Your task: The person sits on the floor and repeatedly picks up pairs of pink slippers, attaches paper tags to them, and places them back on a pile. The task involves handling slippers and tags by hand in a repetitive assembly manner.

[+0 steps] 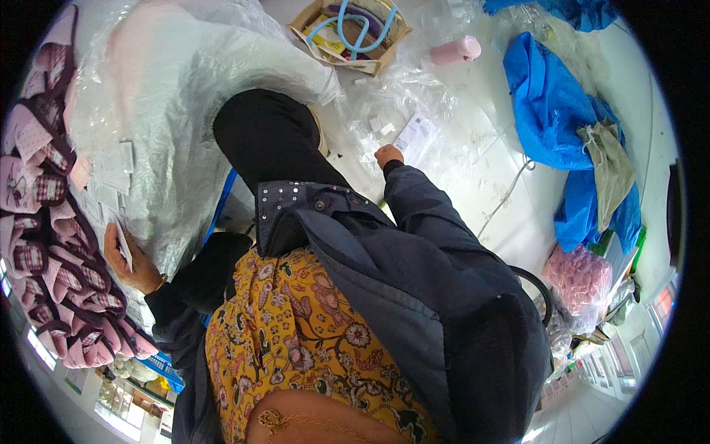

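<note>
Left hand point(127, 260) pinches a thin white paper tag point(124, 250), probably light and floppy, by its edge; right hand point(387, 155), seemingly empty, rests beside a paper slip point(416, 137).

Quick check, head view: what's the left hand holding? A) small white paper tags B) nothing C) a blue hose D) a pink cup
A: the left hand grips a small sheaf of white paper tags, beside the stack of pink and plaid garments; the pink cup and blue hose lie far off on the table.
</note>
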Demonstrator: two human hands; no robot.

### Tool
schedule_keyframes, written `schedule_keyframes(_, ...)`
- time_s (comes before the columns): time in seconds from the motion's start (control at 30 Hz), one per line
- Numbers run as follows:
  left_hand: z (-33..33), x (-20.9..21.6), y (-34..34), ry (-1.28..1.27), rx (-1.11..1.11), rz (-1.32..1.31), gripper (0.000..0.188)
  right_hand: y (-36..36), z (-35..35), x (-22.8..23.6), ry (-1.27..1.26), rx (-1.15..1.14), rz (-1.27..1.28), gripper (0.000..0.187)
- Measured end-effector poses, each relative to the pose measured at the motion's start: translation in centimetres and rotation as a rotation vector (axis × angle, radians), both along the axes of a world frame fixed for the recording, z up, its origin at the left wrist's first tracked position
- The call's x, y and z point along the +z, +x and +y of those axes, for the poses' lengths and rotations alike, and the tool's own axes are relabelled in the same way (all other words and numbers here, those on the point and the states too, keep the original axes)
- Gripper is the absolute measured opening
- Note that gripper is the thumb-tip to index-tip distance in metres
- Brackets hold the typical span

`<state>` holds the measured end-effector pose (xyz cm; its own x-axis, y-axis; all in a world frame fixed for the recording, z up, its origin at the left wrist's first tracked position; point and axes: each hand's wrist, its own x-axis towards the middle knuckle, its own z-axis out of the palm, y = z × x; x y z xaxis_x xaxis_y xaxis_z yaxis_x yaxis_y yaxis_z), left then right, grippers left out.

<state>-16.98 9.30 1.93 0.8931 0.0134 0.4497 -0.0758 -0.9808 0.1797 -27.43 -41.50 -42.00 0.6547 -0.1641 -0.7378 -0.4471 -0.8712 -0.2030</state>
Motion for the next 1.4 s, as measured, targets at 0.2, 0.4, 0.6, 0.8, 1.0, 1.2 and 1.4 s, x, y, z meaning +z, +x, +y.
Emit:
schedule_keyframes(0.2,0.0,0.1,0.3,0.05,-0.053,-0.002,0.027,-1.0,0.8,2.5,0.049,-0.6,-0.083,0.038)
schedule_keyframes(0.4,-0.2,0.2,0.4,-0.011,-0.052,0.025,0.029,3.4,2.1,5.2,-0.151,-0.491,-0.373,0.065)
schedule_keyframes(0.6,-0.1,0.3,0.4,-0.001,-0.021,0.036,0.029,6.6,2.3,3.9,-0.189,-0.567,-0.072,0.082)
schedule_keyframes(0.8,-0.1,0.3,0.2,-0.013,0.046,0.055,0.029,7.3,1.3,-0.8,-0.087,-0.607,-0.051,0.065)
schedule_keyframes(1.0,-0.2,0.2,0.4,-0.059,0.052,0.035,0.027,7.1,1.1,-2.7,-0.152,-0.692,-0.147,0.056)
schedule_keyframes(1.2,-0.7,0.5,0.5,0.019,0.052,0.038,0.027,6.5,-1.0,1.3,0.245,-0.834,-0.229,0.037)
schedule_keyframes(1.4,0.3,0.3,-0.2,-0.078,-0.016,0.011,0.034,11.0,1.2,19.5,1.285,-1.293,-0.429,0.023)
